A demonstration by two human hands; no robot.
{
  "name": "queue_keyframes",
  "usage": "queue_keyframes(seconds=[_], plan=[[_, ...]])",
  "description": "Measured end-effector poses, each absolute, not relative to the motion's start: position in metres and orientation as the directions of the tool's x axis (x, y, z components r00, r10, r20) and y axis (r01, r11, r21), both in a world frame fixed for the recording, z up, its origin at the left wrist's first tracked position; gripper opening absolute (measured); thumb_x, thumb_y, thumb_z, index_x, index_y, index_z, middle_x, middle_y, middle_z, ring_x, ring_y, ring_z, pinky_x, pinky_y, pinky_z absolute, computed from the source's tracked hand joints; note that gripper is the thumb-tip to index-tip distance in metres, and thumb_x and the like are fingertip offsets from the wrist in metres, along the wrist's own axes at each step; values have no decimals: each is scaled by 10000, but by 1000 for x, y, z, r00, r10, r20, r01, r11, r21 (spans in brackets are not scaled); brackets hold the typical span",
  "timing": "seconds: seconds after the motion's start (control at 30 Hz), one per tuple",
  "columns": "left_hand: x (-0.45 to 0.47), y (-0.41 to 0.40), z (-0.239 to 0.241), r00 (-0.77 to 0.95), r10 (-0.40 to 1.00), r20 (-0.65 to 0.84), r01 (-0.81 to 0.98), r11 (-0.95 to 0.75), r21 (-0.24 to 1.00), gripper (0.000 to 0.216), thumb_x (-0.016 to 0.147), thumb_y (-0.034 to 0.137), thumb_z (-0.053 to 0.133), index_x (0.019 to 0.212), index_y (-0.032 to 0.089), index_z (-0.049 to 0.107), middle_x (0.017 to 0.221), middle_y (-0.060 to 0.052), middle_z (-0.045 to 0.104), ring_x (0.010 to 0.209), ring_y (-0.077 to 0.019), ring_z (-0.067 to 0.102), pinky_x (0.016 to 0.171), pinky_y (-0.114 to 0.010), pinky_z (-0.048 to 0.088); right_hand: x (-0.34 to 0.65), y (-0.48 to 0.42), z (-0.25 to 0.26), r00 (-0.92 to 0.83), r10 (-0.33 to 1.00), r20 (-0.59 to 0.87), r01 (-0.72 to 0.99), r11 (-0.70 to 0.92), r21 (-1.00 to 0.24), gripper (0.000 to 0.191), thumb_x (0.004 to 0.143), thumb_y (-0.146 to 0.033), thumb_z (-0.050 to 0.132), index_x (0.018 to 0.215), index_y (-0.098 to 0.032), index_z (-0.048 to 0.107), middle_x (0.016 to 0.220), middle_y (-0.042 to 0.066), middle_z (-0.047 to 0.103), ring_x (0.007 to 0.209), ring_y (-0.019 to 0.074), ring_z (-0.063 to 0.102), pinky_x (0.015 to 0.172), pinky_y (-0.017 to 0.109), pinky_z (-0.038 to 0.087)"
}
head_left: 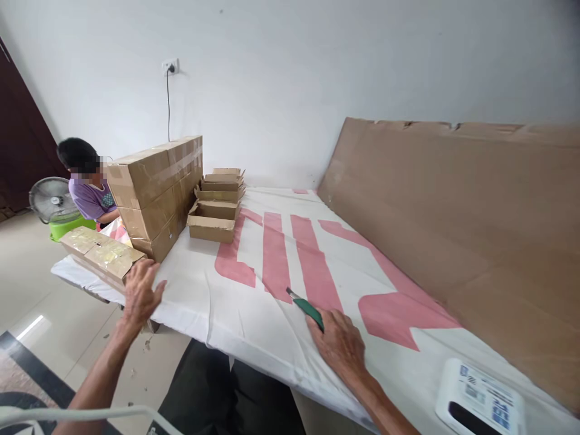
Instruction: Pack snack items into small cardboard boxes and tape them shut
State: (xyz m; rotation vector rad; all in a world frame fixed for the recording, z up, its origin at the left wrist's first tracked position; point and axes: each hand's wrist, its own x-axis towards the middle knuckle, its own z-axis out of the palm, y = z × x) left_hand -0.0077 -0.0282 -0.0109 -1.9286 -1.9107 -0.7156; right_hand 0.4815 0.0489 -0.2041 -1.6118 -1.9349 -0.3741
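hands: right (341,342) grips cutter (307,308) | left (141,291) touches taped box (100,254)

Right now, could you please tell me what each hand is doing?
Left hand: open, fingers spread, resting on the flat cardboard box.
Right hand: closed on the green utility knife.

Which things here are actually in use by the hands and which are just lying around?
In use:
right hand holding green-handled utility knife
left hand on flat taped cardboard box

Lying about:
stack of sealed brown cartons
open shallow cardboard trays
grey floor fan
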Motion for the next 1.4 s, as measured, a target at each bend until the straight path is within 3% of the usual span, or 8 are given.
queue_keyframes(seconds=[0.2,0.43,0.6,0.73,0.83,1.0,1.3,1.4], plan=[[-80,-32,10,-397,837,376,911,409,52,779,913,524,728,1573,150,550,1678,-297,427,1563,-492,380,1158,-658,443,480,50,-203,-92,803,588,957,234,-170,206,1029,-336,510,974,-211,663,924,113,691,903,305,641,760,396,441],[-67,-32,-7,-317,853,414,928,370,-52,747,931,478,696,1552,79,581,1626,-344,475,1520,-521,431,1139,-628,465,478,50,-204,-95,795,599,956,241,-169,218,1046,-339,489,976,-214,653,915,105,684,903,303,643,757,391,441],[-15,-46,-19,-166,878,450,979,200,-28,714,916,520,713,1522,154,622,1605,-286,535,1496,-506,461,1136,-628,463,479,50,-205,-94,797,596,959,233,-160,227,1056,-343,481,965,-218,646,911,103,676,893,302,634,744,386,431],[-6,-47,-12,-97,853,512,992,41,120,661,949,581,655,1491,204,634,1565,-215,603,1421,-434,552,1127,-574,488,478,50,-202,-89,810,580,960,224,-166,217,1055,-336,495,1029,-212,672,948,105,688,913,300,637,765,388,438],[-37,-26,5,-283,804,523,943,134,304,638,970,591,567,1462,192,644,1555,-208,613,1418,-427,566,1147,-570,479,477,51,-200,-73,825,560,960,210,-184,213,1048,-318,503,1073,-212,686,959,100,695,932,297,637,785,386,441],[-78,10,12,-430,878,210,747,216,628,719,884,561,569,1420,88,652,1406,-224,721,1307,-401,673,1100,-489,536,474,52,-199,-50,828,558,953,207,-222,214,1039,-309,516,1101,-210,696,997,103,702,955,290,623,817,384,445],[-4,-18,-25,-293,936,197,633,35,774,841,826,731,650,1442,158,642,1483,-190,679,1244,-399,695,1037,-517,579,467,56,-166,41,917,397,949,89,-302,238,1032,-302,516,1100,-184,711,1071,129,703,1025,298,616,879,397,472],[14,-23,-29,-264,949,170,536,-2,844,842,815,736,686,1443,177,639,1534,-187,641,1284,-409,669,976,-503,608,447,54,-147,24,910,414,868,186,-460,313,1030,-364,522,1188,-167,706,1170,164,701,1117,323,626,964,441,504]])
